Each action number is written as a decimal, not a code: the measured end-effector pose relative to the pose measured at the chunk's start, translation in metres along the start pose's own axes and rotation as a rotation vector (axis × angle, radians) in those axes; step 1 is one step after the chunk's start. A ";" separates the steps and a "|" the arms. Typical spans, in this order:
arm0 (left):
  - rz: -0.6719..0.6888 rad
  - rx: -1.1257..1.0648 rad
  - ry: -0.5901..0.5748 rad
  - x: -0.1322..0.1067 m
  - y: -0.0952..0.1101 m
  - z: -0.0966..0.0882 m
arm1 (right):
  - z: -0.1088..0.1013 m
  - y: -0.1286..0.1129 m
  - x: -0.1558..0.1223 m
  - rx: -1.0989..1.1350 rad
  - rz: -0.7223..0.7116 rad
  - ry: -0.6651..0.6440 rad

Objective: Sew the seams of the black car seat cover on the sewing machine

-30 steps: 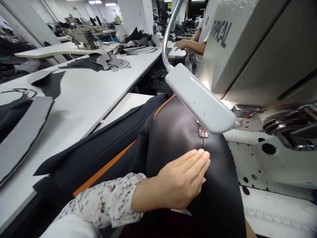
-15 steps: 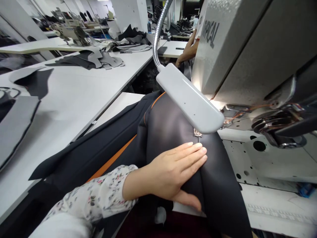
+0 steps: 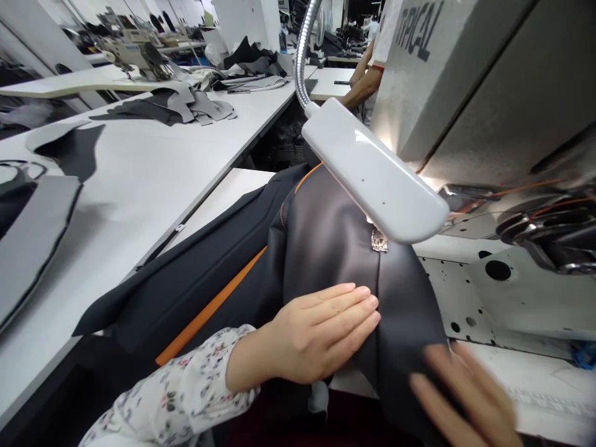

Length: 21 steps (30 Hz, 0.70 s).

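Head view: leather (image 3: pixel 410 298) lies under my left hand (image 3: pixel 310 338), its fingers flat and together, foot (image 3: pixel 379 241) beyond their tips, while my blurred right hand (image 3: pixel 488 400) nears its edge, grip unclear; uneven pulling could skew the seam (image 3: pixel 378 279).

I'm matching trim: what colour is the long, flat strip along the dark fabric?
The strip is orange, clearest in the head view.

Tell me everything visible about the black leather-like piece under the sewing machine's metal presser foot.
The smooth, black leather-like piece looks rounded and shiny, a seam running toward the person from the silver metal presser foot. Orange trim lines its far left edge. The left hand lies flat on it, fingertips by the seam; the blurred right hand is at its right side, contact unclear.
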State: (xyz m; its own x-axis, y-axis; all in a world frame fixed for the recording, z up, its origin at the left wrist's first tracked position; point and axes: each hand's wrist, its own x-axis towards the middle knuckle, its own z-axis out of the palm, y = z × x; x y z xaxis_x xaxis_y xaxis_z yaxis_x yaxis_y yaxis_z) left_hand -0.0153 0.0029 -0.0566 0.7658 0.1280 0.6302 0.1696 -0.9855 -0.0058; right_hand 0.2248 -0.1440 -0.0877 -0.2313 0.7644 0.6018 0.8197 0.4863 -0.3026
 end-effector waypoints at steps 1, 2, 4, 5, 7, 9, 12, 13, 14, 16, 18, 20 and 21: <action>-0.002 -0.002 0.002 0.000 -0.001 -0.001 | 0.002 0.002 0.004 0.004 -0.060 0.011; -0.004 -0.006 0.001 0.000 -0.002 -0.001 | 0.002 0.004 0.008 0.007 -0.129 0.037; -0.011 -0.006 -0.004 0.001 -0.005 -0.001 | -0.001 0.008 0.017 -0.008 -0.237 0.025; -0.011 -0.005 -0.003 0.002 -0.007 0.000 | -0.004 0.010 0.021 -0.020 -0.267 0.000; -0.011 -0.001 0.009 0.004 -0.012 0.001 | -0.009 0.013 0.029 -0.030 -0.268 -0.066; -0.013 0.001 0.025 0.007 -0.019 0.004 | -0.012 0.016 0.034 -0.015 -0.252 -0.082; -0.017 -0.011 0.053 0.011 -0.029 0.007 | -0.009 0.019 0.037 0.031 -0.192 -0.036; -0.015 -0.018 0.064 0.013 -0.032 0.008 | -0.008 0.019 0.039 0.045 -0.176 -0.029; -0.016 -0.024 0.074 0.014 -0.036 0.009 | -0.006 0.020 0.040 0.057 -0.160 -0.027; -0.027 -0.041 0.094 0.017 -0.043 0.011 | -0.005 0.023 0.044 0.080 -0.137 -0.031; -0.041 -0.102 0.114 0.019 -0.052 0.012 | -0.003 0.025 0.049 0.102 -0.134 -0.030; -0.046 -0.219 0.113 0.020 -0.062 0.013 | -0.002 0.028 0.056 0.120 -0.140 -0.017; -0.048 -0.286 0.107 0.020 -0.068 0.013 | -0.001 0.029 0.059 0.125 -0.142 -0.012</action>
State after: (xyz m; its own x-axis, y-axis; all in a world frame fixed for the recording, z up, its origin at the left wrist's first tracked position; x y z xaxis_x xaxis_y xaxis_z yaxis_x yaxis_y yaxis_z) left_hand -0.0033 0.0739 -0.0534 0.6890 0.1779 0.7026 0.0107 -0.9718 0.2356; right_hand 0.2353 -0.0854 -0.0608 -0.3471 0.6890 0.6362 0.7070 0.6380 -0.3053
